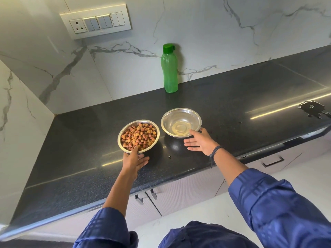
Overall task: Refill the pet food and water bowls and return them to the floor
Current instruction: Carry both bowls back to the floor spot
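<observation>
The steel food bowl (138, 136), heaped with brown and tan kibble (138, 136), sits on the black speckled countertop (80, 158) and serves as the anchor here. Just to its right, close but not touching, stands the steel water bowl (181, 122), which holds a shallow pool of clear water at its bottom.

The left hand (134, 160) is at the near rim of the food bowl: its thumb reaches up over the rim to the edge of the kibble, while the fingers are spread out flat below the bowl's near side, so the hand is open rather than clamped. The right hand (199, 140) lies to the right of the food bowl, at the near right edge of the water bowl, palm open and fingers extended, with fingertips touching that bowl's rim. A dark thread band (214, 153) circles the right wrist, and both arms wear blue patterned sleeves (279, 199).

Behind the food bowl and to the right, a green plastic bottle (169, 68) with a closed green cap stands upright against the marble wall. Farther behind and to the left, a switch panel (95, 22) is mounted on that wall. Far to the right, a puddle of spilled water (313, 109) lies on the countertop.
</observation>
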Demonstrator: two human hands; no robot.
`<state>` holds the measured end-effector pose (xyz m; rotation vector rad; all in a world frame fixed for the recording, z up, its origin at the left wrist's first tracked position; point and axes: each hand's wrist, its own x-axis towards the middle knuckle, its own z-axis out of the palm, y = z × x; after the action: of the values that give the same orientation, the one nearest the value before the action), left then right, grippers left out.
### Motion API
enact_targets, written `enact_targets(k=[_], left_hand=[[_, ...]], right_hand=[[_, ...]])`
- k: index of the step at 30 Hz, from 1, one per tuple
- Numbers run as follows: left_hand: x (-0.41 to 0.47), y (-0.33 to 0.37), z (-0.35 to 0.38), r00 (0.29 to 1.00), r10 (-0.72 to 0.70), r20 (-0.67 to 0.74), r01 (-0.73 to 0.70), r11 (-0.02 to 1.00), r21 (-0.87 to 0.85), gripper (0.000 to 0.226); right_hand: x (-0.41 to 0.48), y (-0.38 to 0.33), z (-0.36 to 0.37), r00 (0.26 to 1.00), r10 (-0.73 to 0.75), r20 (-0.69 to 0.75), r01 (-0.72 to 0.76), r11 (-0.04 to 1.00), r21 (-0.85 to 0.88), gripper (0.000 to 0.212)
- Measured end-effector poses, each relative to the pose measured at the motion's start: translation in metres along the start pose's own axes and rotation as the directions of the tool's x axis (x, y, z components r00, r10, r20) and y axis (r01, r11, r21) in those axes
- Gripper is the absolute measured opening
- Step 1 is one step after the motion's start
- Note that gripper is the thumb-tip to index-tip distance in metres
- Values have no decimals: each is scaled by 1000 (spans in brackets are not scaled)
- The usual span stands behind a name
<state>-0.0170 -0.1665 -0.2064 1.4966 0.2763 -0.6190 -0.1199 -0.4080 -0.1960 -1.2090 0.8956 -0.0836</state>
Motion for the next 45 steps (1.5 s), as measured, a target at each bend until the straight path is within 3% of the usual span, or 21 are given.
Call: enact_targets(k=[4,10,16,29,38,45], left_hand=[[-3,0,-3,998,18,61,-16,999,-36,44],[-6,1,-4,995,36,98,-31,998,-58,39],[-9,1,-3,991,45,130,-34,996,-87,40],[-16,-9,3,992,125,-32,-128,980,-155,42],[-61,-20,-19,983,145,-115,-169,956,-241,36],[-106,-29,-46,954,144,-263,-228,918,-325,40]], right_hand=[[5,0,3,999,-16,40,16,1000,6,39],[8,-3,7,996,-14,92,13,1000,13,28],[10,-5,12,999,-37,17,37,999,22,28],[6,0,10,997,-71,10,70,994,87,28],[-21,-18,12,969,-133,207,131,991,23,27],[-48,-17,33,916,-113,384,145,988,-56,26]])
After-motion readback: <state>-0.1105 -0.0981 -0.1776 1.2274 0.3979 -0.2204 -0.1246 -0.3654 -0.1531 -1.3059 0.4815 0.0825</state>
